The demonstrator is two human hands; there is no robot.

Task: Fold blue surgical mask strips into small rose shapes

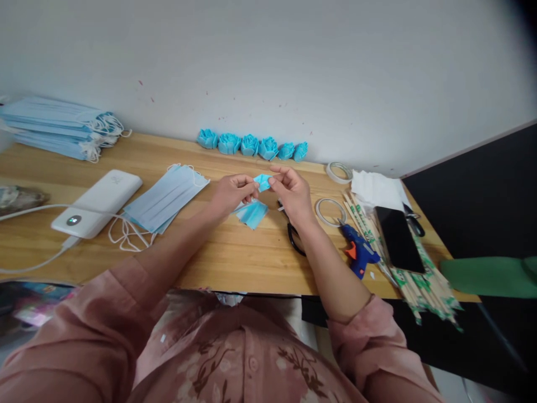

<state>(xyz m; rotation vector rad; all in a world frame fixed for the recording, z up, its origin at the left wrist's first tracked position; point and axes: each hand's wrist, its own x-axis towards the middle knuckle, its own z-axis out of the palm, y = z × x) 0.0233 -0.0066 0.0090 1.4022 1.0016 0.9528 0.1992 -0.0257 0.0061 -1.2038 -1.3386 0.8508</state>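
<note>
Between my two hands, above the middle of the table, is a small folded piece of blue mask fabric [263, 182]. My left hand [233, 192] pinches its left edge between thumb and fingers. On the opposite side, my right hand [291, 190] grips it with thumb and index finger, the other fingers curled. Just below lie loose cut pieces of blue mask fabric [253, 214] on the wood. Black-handled scissors [296, 239] rest partly hidden under my right wrist. Along the wall stands a row of several blue fabric roses [250, 145].
To the left are a stack of face masks [165, 196], a white power bank [98, 204] with a cable and a larger mask pile [54, 126]. On the right lie tape rolls [339, 173], a blue glue gun [358, 250], wrapped chopsticks [423, 294], a black phone [399, 239] and white tissue [377, 189].
</note>
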